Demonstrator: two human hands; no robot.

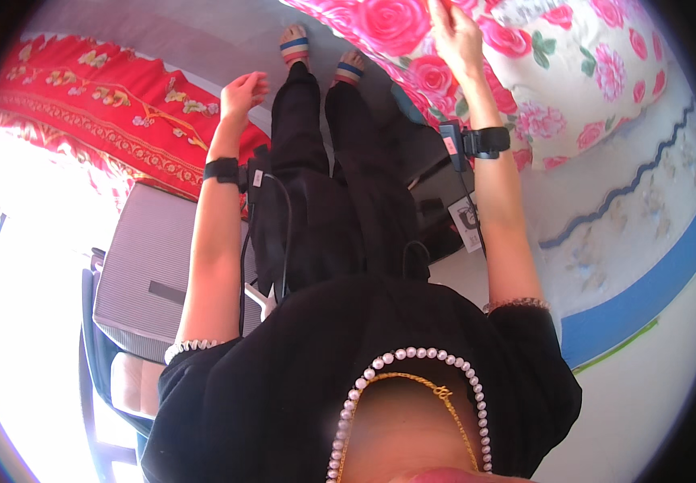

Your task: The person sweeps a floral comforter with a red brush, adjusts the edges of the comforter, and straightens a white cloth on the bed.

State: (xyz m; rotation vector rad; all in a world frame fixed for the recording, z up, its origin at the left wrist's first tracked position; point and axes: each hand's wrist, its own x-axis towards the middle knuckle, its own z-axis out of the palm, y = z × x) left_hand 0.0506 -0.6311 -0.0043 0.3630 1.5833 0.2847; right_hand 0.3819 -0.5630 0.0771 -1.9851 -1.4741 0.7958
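Observation:
My left hand (244, 95) hangs in the air between the red embroidered cloth (125, 115) and my black trouser leg. Its fingers are loosely curled, and nothing shows in them. My right hand (458, 37) reaches over the rose-printed bedding (393, 24) at the top of the view. The upper edge of the picture cuts off its fingertips, so whether they grip the fabric cannot be told. Each forearm bears a black strap with a small cabled device, one on the left (254, 179) and one on the right (453, 145).
A ribbed grey storage box (143, 259) stands to the left, with a chair (88, 338) behind it. White bedding with a wavy dark line (619, 193) lies at the right, near a blue band (631, 302). A printed card (465, 223) shows beside my right forearm. My sandalled feet (293, 45) rest on grey floor.

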